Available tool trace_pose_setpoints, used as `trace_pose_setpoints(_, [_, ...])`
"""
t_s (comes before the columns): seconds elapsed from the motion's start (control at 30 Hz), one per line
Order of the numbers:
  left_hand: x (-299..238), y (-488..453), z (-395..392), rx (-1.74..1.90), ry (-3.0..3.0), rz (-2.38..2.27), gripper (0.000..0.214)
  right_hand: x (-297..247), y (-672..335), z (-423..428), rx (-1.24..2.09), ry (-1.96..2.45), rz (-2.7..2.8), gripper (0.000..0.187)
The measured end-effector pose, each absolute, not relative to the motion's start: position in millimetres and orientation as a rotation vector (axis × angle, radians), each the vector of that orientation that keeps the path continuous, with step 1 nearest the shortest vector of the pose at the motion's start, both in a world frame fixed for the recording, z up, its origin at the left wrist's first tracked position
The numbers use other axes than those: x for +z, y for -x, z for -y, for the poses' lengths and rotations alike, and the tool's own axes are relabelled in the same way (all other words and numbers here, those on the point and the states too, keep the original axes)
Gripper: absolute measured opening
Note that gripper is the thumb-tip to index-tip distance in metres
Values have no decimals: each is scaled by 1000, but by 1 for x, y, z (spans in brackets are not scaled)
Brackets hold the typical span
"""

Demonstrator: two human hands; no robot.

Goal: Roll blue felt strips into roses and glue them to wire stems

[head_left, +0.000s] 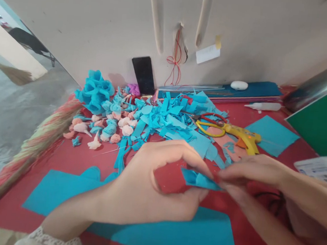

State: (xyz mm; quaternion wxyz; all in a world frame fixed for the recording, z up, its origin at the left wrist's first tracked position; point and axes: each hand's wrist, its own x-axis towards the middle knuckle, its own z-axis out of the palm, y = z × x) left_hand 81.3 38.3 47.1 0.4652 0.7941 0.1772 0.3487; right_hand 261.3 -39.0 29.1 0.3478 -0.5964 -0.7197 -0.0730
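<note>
A small folded piece of blue paper (200, 179) is held up between my two hands at the middle right. My left hand (144, 185) curves round it, its fingertips and thumb pinched on the paper's edges. At the paper's right end, the thumb and fingers of my right hand (261, 179) close on it. Below my left hand lie large blue paper sheets (177, 237), partly hidden by my wrist. Beyond the hands is a heap of cut blue paper scraps (169, 115).
Rolled blue and pink paper buds (110, 127) lie beside a blue paper flower bunch (95, 90). Scissors (211, 128) and a yellow glue gun (244, 136) rest beyond my right hand. A black phone (144, 75) leans on the wall. A green board (322, 116) stands right.
</note>
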Motion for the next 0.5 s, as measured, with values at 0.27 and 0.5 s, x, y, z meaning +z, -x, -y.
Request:
trace_pose_setpoints(0.27, [47,-82,-39,879,-1963,-438,21,51,-270,37,37,1540,2017,11])
trace_pose_setpoints(0.5, [47,-81,-38,881,-2012,-449,22,77,-250,36,360,1455,1814,23])
